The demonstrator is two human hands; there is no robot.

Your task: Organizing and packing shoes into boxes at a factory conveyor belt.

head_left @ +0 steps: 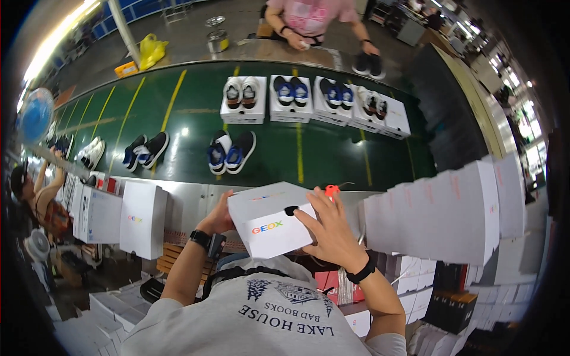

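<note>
A white shoe box (276,243) with colourful lettering and a round dark hole in one side is between my hands, at the near edge of the green conveyor belt. My left hand (220,215) grips its left side, with the fingertips partly hidden. Spread over the right side and top edge, my right hand (333,228) has a finger near the hole. Just past those fingers is a small red object (331,190) whose kind I cannot make out. Ahead of the box, a pair of dark sneakers (240,152) with blue linings rests on the belt.
Across the belt (332,155), several white boxes (243,118) carry shoes. Stacked white boxes (427,213) stand at right; another white box (142,219) is at left. More sneakers (146,150) lie leftward, near a blue fan (37,115). A person (314,21) handles dark shoes opposite.
</note>
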